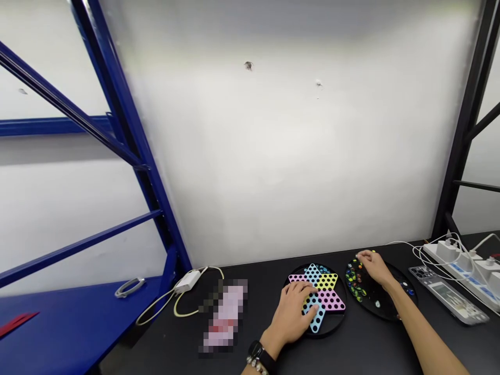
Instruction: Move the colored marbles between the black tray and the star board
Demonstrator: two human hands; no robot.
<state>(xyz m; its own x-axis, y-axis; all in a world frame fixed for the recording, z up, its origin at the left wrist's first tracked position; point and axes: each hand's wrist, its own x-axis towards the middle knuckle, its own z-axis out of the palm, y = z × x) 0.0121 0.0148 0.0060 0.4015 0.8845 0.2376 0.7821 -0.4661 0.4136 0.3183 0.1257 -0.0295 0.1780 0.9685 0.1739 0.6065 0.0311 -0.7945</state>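
Note:
A star-shaped Chinese checkers board (331,300) with pink, yellow and light blue points sits in a round black tray (336,327). My left hand (291,310) lies over its left side, fingers stretched out, hiding part of the holes. To the right, a second round black tray (385,310) holds many coloured marbles (356,284), mostly gathered on its left side. Over the far left rim of this tray, my right hand (375,266) is pinched closed, with a small pale marble just showing at the fingertips. Blue marbles (322,269) lie behind the board's far point.
A power strip (464,273) with white plugs and cables stands at the right, beside a grey calculator-like device (447,295). On the left are a white adapter (187,282) with its cable and a blurred pink packet (226,317). Blue frame bars (133,130) and a white wall bound the table.

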